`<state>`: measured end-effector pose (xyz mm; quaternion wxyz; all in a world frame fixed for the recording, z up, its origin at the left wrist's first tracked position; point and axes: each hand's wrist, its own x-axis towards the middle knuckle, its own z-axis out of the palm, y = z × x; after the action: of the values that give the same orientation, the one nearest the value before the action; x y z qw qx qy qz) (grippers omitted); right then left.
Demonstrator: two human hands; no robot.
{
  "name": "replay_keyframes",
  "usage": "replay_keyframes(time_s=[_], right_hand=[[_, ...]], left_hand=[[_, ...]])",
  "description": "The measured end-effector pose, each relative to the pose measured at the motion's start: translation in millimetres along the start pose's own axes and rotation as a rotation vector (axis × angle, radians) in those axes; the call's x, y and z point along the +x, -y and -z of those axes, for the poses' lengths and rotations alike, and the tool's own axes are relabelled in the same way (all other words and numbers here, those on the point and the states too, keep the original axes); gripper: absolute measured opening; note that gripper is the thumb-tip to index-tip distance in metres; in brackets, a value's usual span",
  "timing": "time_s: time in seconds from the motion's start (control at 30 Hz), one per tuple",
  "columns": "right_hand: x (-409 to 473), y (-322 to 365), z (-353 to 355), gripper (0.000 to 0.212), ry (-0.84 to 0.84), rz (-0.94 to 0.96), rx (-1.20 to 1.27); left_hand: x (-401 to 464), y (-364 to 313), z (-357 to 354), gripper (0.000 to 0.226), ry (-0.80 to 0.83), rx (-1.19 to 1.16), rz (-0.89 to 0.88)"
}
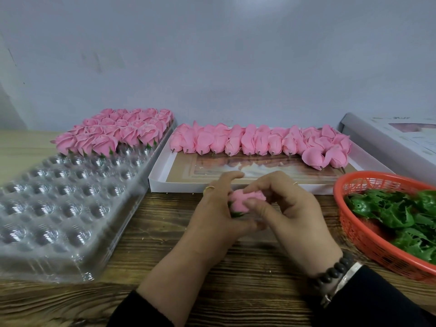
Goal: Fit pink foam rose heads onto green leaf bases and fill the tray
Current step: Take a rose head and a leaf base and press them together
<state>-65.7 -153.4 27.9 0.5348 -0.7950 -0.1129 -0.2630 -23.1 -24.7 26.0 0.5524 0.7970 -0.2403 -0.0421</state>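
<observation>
Pink rose head (240,201) pinched in both hands' grip

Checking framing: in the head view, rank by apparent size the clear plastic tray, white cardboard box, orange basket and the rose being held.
1. clear plastic tray, nearer the camera
2. white cardboard box
3. orange basket, partly cropped
4. held rose

You grip one pink rose head (243,201) over a green leaf base (236,214). Clear tray (70,208): far rows filled. Loose leaf bases (401,215) right.
</observation>
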Motion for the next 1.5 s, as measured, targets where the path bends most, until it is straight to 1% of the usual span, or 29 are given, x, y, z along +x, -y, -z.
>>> replay_keyframes(time_s=[0.03,0.07,0.17,0.23,0.27,0.33,0.4,0.47,0.5,0.57,0.63,0.73,0.8,0.87,0.93,1.0,1.07,1.1,1.13,1.23,1.27,1.37,1.4,1.43,1.5], right_hand=[[0.7,-1.5,2.1,0.022,-0.036,-0.029,0.014],[1.4,-2.2,3.8,0.021,-0.058,-0.053,0.034],[1.6,-1.1,5.3,0.020,-0.040,-0.071,0.075],[1.1,2.5,3.6,0.022,0.018,-0.043,0.092],[1.1,4.4,2.7,0.021,0.052,-0.016,0.088],[2.0,7.9,2.2,0.012,0.118,0.050,0.002],[3.2,9.5,2.9,0.005,0.157,0.098,-0.095],[3.9,10.6,4.2,0.004,0.192,0.125,-0.137],[3.9,11.3,4.2,0.004,0.214,0.132,-0.157],[3.4,11.6,3.2,0.002,0.247,0.136,-0.185],[3.5,11.2,2.4,0.004,0.252,0.140,-0.200],[2.0,11.8,2.0,0.008,0.241,0.133,-0.186],[-0.4,12.1,0.5,0.014,0.204,0.131,-0.166],[-2.8,11.3,-1.9,0.021,0.093,0.114,-0.104],[-2.3,11.2,-4.3,0.022,-0.037,0.038,0.021],[0.8,12.1,-7.0,0.024,-0.132,-0.012,0.103],[4.0,14.1,-13.6,0.023,-0.140,-0.020,0.101],[5.1,15.6,-18.5,0.021,-0.123,-0.014,0.086],[5.5,16.4,-23.2,0.019,-0.101,-0.001,0.063],[3.7,13.3,-32.7,0.034,-0.026,0.036,-0.070],[3.4,11.2,-33.2,0.034,0.001,0.022,-0.108],[2.8,7.4,-29.9,0.014,0.035,-0.062,-0.103],[2.7,6.5,-28.7,0.014,0.041,-0.078,-0.092],[2.9,5.4,-27.4,0.018,0.054,-0.092,-0.089],[3.7,3.6,-24.2,0.028,0.116,-0.122,-0.101]], left_hand=[[0.3,1.4,0.7,0.066,0.000,-0.005,0.039],[0.1,2.5,1.3,0.064,-0.006,0.018,0.057],[-0.4,4.3,1.2,0.036,-0.036,0.129,0.030],[-0.1,5.2,-0.2,0.025,-0.041,0.170,0.007],[0.1,5.6,-1.1,0.024,-0.047,0.186,0.007],[-1.0,4.5,-2.4,0.023,-0.043,0.181,0.011],[-3.1,2.2,-3.8,0.022,-0.020,0.133,0.008],[-4.9,0.0,-4.9,0.016,0.003,0.043,-0.017],[-5.2,-1.3,-5.2,0.017,0.015,0.004,-0.036],[-4.9,-3.7,-5.6,0.027,0.029,-0.022,-0.048],[-5.1,-5.7,-5.0,0.031,0.035,-0.045,-0.060],[-6.3,-8.3,-2.3,0.033,0.068,-0.086,-0.053],[-6.5,-8.5,-2.0,0.029,0.084,-0.124,-0.039],[-5.3,-6.8,-3.6,0.020,0.021,-0.147,-0.025],[-3.4,-5.3,-6.2,0.004,-0.037,-0.124,-0.023],[-4.1,-5.0,-8.3,0.016,-0.017,-0.061,-0.033],[-4.1,-4.7,-9.7,0.006,-0.003,-0.104,-0.075],[-4.3,-3.9,-11.4,0.007,-0.004,-0.129,-0.097],[-5.1,-6.2,-12.7,0.013,-0.006,-0.150,-0.091],[-5.0,-6.0,-15.7,0.030,0.080,-0.280,-0.103],[-4.1,-7.7,-16.5,0.031,0.083,-0.319,-0.106],[-3.2,-3.3,-17.2,0.024,0.061,-0.424,-0.074],[-3.4,-1.9,-17.8,0.024,0.055,-0.488,-0.059],[-3.5,-1.6,-18.5,0.025,0.046,-0.499,-0.057],[-4.2,-1.0,-18.3,0.027,-0.004,-0.436,-0.095]])
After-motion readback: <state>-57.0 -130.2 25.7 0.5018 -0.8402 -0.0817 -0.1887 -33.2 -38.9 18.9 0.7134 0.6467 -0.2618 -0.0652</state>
